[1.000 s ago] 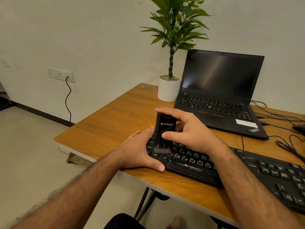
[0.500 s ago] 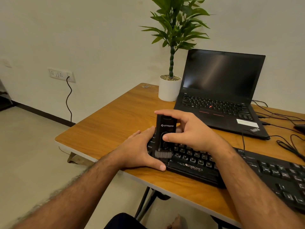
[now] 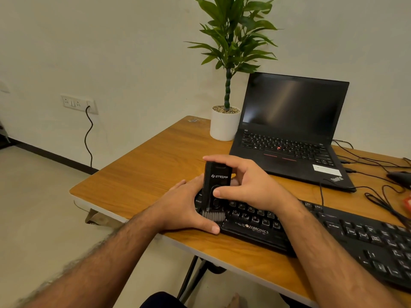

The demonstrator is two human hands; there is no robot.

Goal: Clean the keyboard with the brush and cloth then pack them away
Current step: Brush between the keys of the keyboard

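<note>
A black keyboard (image 3: 347, 236) lies along the near edge of the wooden table (image 3: 142, 174). My right hand (image 3: 244, 185) grips a black block-shaped brush (image 3: 215, 181) held upright, its grey bristles (image 3: 213, 215) pressed on the keys at the keyboard's left end. My left hand (image 3: 184, 207) clasps the keyboard's left end, thumb along its front edge. No cloth is in view.
An open black laptop (image 3: 289, 130) stands behind the keyboard, with a potted plant (image 3: 225, 123) to its left. Black cables (image 3: 373, 174) and a dark mouse (image 3: 400, 176) lie at the right. A red object (image 3: 408, 202) shows at the right edge.
The brush has shifted a little along the keys at the keyboard's left end. The left hand has stayed on the keyboard's end.
</note>
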